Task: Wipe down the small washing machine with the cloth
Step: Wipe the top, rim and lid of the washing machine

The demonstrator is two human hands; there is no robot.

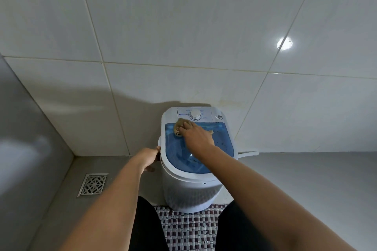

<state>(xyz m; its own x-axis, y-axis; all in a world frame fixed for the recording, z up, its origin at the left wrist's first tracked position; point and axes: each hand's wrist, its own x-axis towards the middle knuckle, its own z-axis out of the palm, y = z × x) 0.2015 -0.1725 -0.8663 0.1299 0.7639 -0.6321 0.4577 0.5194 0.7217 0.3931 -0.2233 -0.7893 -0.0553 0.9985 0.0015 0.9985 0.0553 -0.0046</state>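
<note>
My right hand [194, 135] covers most of the cloth [179, 126]. My left hand's [148, 158] fingers vanish behind the washing machine's [191, 191] side; panel print above my knuckles is unreadable.

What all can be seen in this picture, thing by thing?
Washing machine: one, white, on the floor against the tiled wall.
Lid: one, translucent blue, on top of the machine, closed.
Dial: one, white, on the control panel behind the lid.
Cloth: one, tan, on the lid's far left part, under the right hand.
Floor drain: one, metal grate, in the floor at left.
Mat: one, checked dark red and white, in front of the machine.
Hose: one, white, sticking out to the machine's right.
Left hand: grips the machine's left rim.
Right hand: presses the cloth on the lid.
</note>
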